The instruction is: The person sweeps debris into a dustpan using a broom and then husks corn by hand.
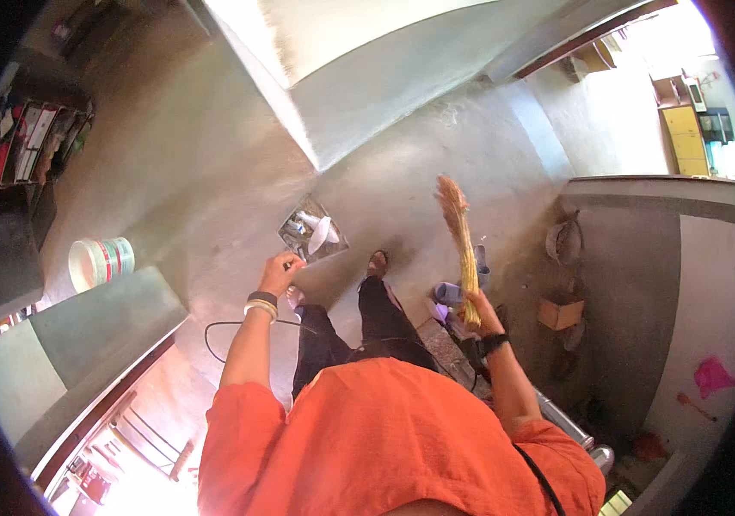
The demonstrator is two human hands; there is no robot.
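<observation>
In my right hand is a yellow straw broom, gripped near its lower end with the frayed brown tip pointing away from me. My left hand is closed at the near corner of a square grey dustpan; the exact grip is partly hidden by the fingers. Crumpled white litter lies in the pan. My feet are on the floor just beyond and between my hands.
A white bucket with red stripes stands left, beside a low ledge. A wall corner juts in ahead. Slippers and a cardboard box lie right. A dark cable loops near my left forearm.
</observation>
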